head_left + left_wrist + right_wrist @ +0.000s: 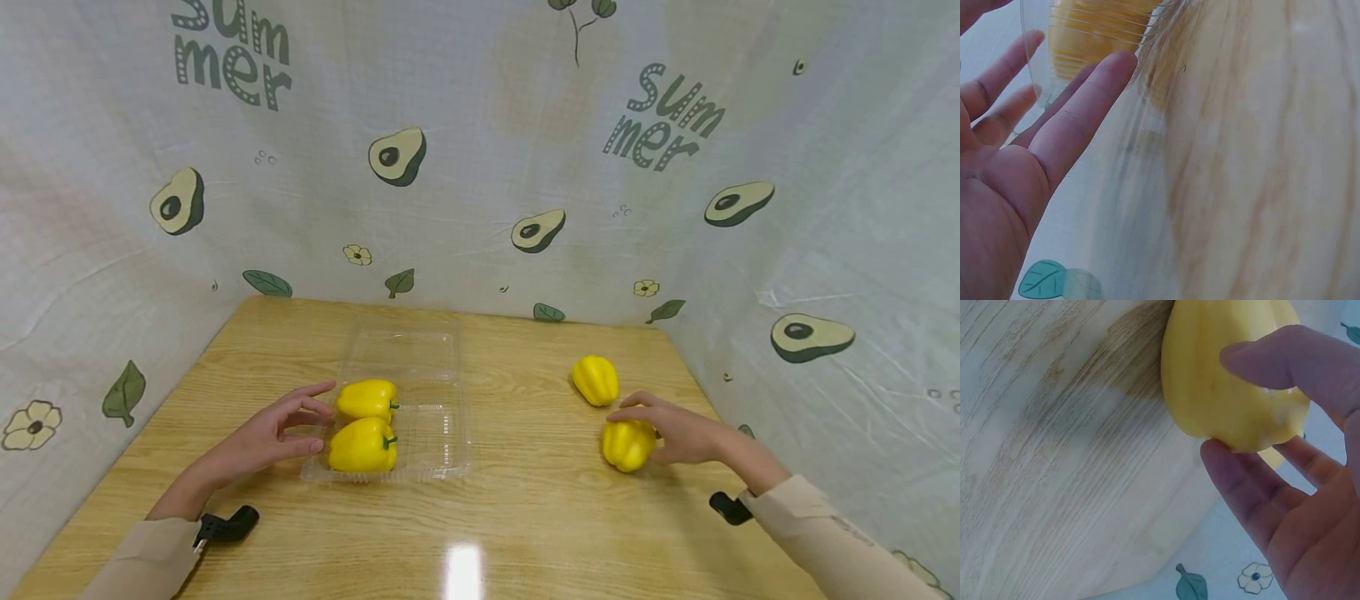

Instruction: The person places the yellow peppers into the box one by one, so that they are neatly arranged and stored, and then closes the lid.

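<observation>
In the head view, my right hand (684,431) grips a yellow bell pepper (624,447) at the right of the table. The right wrist view shows the thumb on one side of this pepper (1204,387) and fingertips at its lower end. On the left lies a clear plastic clamshell box (429,442) with its lid folded back. Two yellow bell peppers fill its left side, a rear one (365,398) and a front one (360,447), green stems pointing right. My left hand (273,432) has loosely spread fingers right at the box's left wall, thumb near the front pepper.
Another yellow bell pepper (596,381) sits just behind the gripped one. The wooden table (525,500) is bounded at the back and sides by a printed cloth (465,192). Black straps with camera mounts (228,525) are on both wrists.
</observation>
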A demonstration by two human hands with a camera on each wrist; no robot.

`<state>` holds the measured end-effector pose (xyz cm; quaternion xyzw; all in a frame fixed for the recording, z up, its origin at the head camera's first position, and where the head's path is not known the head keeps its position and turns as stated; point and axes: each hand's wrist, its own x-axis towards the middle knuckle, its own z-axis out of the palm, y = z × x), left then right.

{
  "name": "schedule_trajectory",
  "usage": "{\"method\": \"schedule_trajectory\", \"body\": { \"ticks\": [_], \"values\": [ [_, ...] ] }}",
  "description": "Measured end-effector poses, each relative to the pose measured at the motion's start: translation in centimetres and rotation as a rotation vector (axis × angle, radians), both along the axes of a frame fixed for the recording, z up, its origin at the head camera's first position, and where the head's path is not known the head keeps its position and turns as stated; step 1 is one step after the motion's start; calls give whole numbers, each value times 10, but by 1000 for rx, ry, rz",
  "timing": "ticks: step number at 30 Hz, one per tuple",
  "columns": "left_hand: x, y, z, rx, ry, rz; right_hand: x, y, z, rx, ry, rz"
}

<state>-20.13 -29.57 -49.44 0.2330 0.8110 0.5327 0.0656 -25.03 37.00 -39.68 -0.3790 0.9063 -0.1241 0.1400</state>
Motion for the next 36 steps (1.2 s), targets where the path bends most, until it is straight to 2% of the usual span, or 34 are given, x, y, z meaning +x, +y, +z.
{"method": "schedule_trajectory", "body": {
  "ticks": [16, 26, 36],
  "values": [
    [-2, -1, -3, 15, -10, -10, 4, -6, -5, -34, 63, -49],
    [-1, -1, -2, 4, -2, -5, 4, -8, -5, -31, 56, -45],
    [0, 0, 0, 9, -11, -5, 3, -29, 1, -32, 120, -71]
  ]
}}
